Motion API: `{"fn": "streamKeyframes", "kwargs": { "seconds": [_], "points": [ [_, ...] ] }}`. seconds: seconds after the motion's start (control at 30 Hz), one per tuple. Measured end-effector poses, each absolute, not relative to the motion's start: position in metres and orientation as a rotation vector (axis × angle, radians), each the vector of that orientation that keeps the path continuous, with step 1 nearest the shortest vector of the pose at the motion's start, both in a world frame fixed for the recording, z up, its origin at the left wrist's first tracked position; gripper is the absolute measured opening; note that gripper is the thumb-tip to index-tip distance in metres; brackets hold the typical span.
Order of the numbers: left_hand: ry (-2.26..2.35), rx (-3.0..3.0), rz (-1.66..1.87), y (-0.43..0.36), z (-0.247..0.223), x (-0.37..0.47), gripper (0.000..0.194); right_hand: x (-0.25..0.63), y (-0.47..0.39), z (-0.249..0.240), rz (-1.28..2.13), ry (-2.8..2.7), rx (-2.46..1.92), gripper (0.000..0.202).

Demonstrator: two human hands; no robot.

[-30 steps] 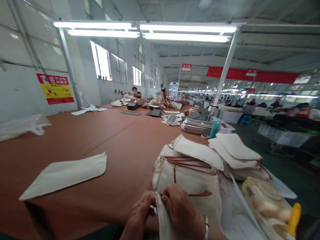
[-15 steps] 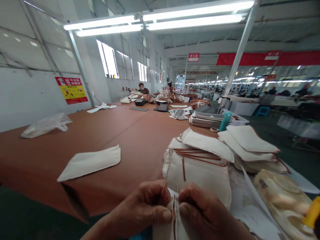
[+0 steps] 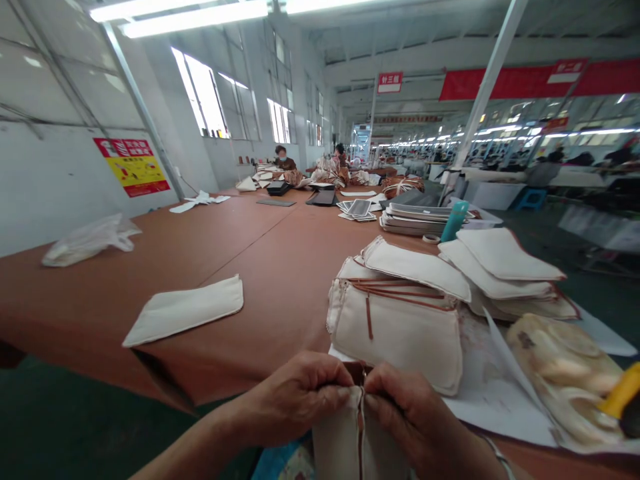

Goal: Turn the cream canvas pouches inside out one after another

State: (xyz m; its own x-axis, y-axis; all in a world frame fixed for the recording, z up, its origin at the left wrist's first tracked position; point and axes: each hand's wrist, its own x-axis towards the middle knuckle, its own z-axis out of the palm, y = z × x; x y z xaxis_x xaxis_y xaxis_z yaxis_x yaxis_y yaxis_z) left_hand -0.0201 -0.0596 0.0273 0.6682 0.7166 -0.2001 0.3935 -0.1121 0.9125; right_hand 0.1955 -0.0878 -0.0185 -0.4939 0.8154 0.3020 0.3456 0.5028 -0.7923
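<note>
A cream fabric piece [image 3: 337, 440] with a brown strip down its middle hangs at the bottom centre, just off the table's near edge. My left hand [image 3: 295, 400] pinches its top edge left of the strip, thumb and fingers closed. On the other side of the strip, my right hand [image 3: 410, 407] pinches the same top edge. The two hands nearly touch. Just beyond them lies a stack of cream pieces [image 3: 400, 333] with brown trim. One single cream piece [image 3: 187, 310] lies flat to the left on the brown table [image 3: 280, 260].
More cream pieces [image 3: 505, 260] are piled at the right, near a teal bottle [image 3: 454, 222] and a tape roll [image 3: 431, 239]. A plastic container [image 3: 560, 367] and a yellow-handled tool [image 3: 620, 393] sit at the lower right. A plastic bag [image 3: 93, 241] lies far left. People sit in the background.
The view has tilted down. Both hands, still gripping the cream piece, have shifted slightly right in the picture, and more of the piece's front shows below them.
</note>
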Motion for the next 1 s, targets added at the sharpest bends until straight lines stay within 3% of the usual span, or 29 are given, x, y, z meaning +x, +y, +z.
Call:
{"fn": "streamKeyframes", "kwargs": {
  "seconds": [0.23,0.47,0.83,1.0],
  "points": [
    [0.933,1.911,0.482,-0.067,0.024,-0.012,0.020,0.193,-0.095,-0.041,0.734,-2.037,-0.990,0.015],
    [0.900,1.390,0.458,-0.072,0.008,-0.005,0.035,0.200,-0.099,-0.029,1.392,-1.771,-1.062,0.032],
    [0.866,1.094,0.450,-0.075,0.002,-0.007,0.039,0.210,-0.104,-0.024,0.994,-2.071,-1.043,0.020],
    [0.979,1.245,0.446,-0.076,0.004,0.003,0.039,0.200,-0.103,-0.035,0.590,-2.200,-1.075,0.015]
  ]
}}
